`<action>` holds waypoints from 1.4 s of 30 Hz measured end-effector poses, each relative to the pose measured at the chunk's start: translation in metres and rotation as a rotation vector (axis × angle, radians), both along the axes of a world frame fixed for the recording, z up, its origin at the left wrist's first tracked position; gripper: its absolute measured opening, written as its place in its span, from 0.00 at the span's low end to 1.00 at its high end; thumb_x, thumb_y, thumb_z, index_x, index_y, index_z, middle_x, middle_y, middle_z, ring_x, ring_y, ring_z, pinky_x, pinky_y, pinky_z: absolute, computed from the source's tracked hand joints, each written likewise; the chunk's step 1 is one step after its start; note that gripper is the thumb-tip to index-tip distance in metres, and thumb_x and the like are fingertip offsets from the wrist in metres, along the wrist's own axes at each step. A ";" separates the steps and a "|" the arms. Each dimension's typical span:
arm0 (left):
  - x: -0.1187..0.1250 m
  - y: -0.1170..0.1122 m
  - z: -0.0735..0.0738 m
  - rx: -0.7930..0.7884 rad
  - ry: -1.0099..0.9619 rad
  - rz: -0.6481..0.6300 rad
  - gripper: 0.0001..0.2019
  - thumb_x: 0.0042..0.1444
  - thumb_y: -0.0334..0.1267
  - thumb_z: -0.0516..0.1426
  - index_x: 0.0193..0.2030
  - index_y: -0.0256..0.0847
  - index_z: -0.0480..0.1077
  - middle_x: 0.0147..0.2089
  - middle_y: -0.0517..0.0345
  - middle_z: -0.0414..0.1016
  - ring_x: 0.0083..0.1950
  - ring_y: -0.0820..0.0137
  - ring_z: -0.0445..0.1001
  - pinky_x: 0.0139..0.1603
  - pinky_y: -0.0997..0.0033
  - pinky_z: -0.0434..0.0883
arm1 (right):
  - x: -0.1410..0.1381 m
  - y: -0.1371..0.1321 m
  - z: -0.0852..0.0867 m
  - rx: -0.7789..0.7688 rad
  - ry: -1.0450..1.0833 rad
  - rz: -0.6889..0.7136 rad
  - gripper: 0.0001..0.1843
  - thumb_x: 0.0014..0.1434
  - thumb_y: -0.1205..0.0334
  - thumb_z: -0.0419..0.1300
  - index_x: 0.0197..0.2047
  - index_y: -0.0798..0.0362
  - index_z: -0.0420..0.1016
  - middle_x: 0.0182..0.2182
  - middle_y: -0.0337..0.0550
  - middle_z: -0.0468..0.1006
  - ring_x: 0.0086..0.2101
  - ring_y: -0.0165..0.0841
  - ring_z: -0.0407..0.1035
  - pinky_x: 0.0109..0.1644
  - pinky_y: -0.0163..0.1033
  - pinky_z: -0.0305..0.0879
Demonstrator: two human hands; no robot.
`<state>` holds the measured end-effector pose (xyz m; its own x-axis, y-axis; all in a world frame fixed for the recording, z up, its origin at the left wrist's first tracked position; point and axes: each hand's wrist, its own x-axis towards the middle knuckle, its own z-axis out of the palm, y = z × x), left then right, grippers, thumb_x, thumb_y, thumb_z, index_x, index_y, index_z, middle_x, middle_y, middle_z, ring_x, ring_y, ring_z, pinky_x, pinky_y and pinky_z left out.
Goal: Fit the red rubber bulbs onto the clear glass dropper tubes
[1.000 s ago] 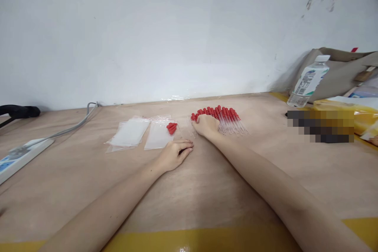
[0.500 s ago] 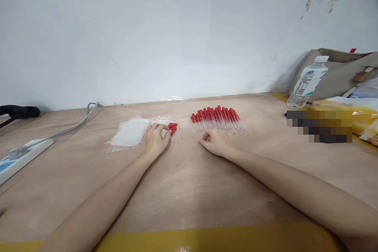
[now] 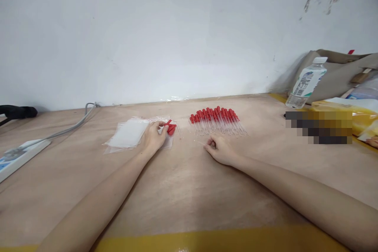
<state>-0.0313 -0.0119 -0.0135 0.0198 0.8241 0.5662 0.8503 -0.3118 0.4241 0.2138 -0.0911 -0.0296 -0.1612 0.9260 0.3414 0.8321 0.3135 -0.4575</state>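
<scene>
My left hand point(image 3: 154, 137) rests beside the clear plastic bags. Its thumb and fingertips close on a red rubber bulb point(image 3: 168, 122), just above a small heap of red bulbs point(image 3: 171, 130) lying on a bag. My right hand point(image 3: 217, 148) is curled in a pinch above the bare wood. From its fingertips a thin clear glass tube point(image 3: 201, 142) points left, faint against the table. Just behind that hand, a row of droppers point(image 3: 218, 116) lies side by side, red bulbs toward the wall and clear tubes toward me.
Stacked bags point(image 3: 127, 133) lie left of my left hand. A few loose clear tubes point(image 3: 180, 130) lie between heap and row. A power strip point(image 3: 26, 157) with a grey cable sits far left. At right are a plastic bottle point(image 3: 307, 82), a bag and yellow packaging point(image 3: 360, 112).
My right hand has shifted slightly right and toward me, and a thin tube now shows at its fingertips. In my left fingertips a red bulb now sticks up at an angle.
</scene>
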 end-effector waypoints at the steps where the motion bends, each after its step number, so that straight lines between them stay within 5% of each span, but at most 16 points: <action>1: 0.002 -0.004 0.002 0.045 -0.020 -0.028 0.10 0.52 0.41 0.52 0.36 0.39 0.70 0.37 0.55 0.74 0.38 0.66 0.70 0.37 0.69 0.66 | 0.000 -0.002 0.000 0.035 -0.032 0.006 0.06 0.53 0.61 0.55 0.27 0.54 0.67 0.28 0.42 0.71 0.31 0.31 0.63 0.32 0.36 0.55; 4: 0.010 -0.023 0.006 0.093 -0.015 -0.232 0.09 0.54 0.40 0.52 0.37 0.39 0.69 0.36 0.55 0.73 0.37 0.68 0.69 0.38 0.69 0.66 | 0.003 -0.006 -0.002 0.119 -0.108 0.007 0.06 0.55 0.63 0.52 0.28 0.53 0.65 0.30 0.43 0.71 0.33 0.33 0.63 0.36 0.38 0.55; 9: 0.026 -0.064 0.003 -0.047 0.124 -0.588 0.06 0.51 0.34 0.53 0.35 0.39 0.70 0.32 0.57 0.72 0.33 0.70 0.69 0.36 0.70 0.67 | 0.012 -0.005 -0.007 0.148 -0.018 -0.003 0.06 0.58 0.64 0.48 0.32 0.53 0.63 0.30 0.42 0.71 0.32 0.33 0.64 0.39 0.41 0.54; 12: 0.031 -0.075 -0.001 -0.050 0.158 -0.596 0.09 0.49 0.33 0.55 0.39 0.39 0.70 0.36 0.54 0.71 0.36 0.68 0.69 0.38 0.67 0.68 | 0.014 -0.005 -0.006 0.149 0.073 0.067 0.05 0.58 0.64 0.48 0.33 0.53 0.64 0.30 0.42 0.72 0.31 0.32 0.65 0.38 0.39 0.56; 15: 0.033 -0.072 -0.005 0.020 0.183 -0.596 0.16 0.50 0.38 0.56 0.46 0.39 0.69 0.48 0.48 0.68 0.50 0.61 0.66 0.50 0.59 0.65 | 0.012 -0.007 -0.006 0.200 0.052 0.143 0.09 0.59 0.66 0.47 0.41 0.53 0.65 0.35 0.43 0.72 0.34 0.32 0.66 0.40 0.40 0.56; 19: 0.037 -0.064 -0.010 0.025 0.223 -0.640 0.11 0.55 0.39 0.53 0.41 0.41 0.74 0.54 0.48 0.64 0.56 0.60 0.61 0.56 0.57 0.60 | 0.010 -0.009 -0.007 0.272 -0.022 0.190 0.12 0.60 0.67 0.47 0.43 0.52 0.69 0.37 0.44 0.72 0.36 0.32 0.66 0.42 0.40 0.54; 31: 0.039 -0.065 -0.010 -0.163 -0.071 -0.604 0.11 0.56 0.41 0.52 0.41 0.39 0.71 0.34 0.56 0.75 0.33 0.70 0.72 0.33 0.72 0.68 | 0.005 -0.020 0.001 0.319 0.029 0.150 0.12 0.60 0.61 0.48 0.40 0.50 0.72 0.33 0.42 0.74 0.30 0.29 0.66 0.45 0.42 0.49; 42: 0.042 -0.061 -0.021 -0.349 -0.322 -0.630 0.13 0.55 0.45 0.52 0.37 0.37 0.69 0.26 0.58 0.71 0.25 0.73 0.71 0.27 0.74 0.69 | 0.003 -0.017 -0.006 0.295 0.029 0.336 0.09 0.59 0.63 0.50 0.39 0.52 0.71 0.31 0.41 0.74 0.31 0.29 0.65 0.42 0.40 0.51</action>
<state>0.0109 -0.0733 -0.0347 0.4211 0.8434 0.3338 0.3767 -0.4974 0.7815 0.2164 -0.1077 -0.0353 -0.4230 0.6862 0.5918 0.6499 0.6849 -0.3296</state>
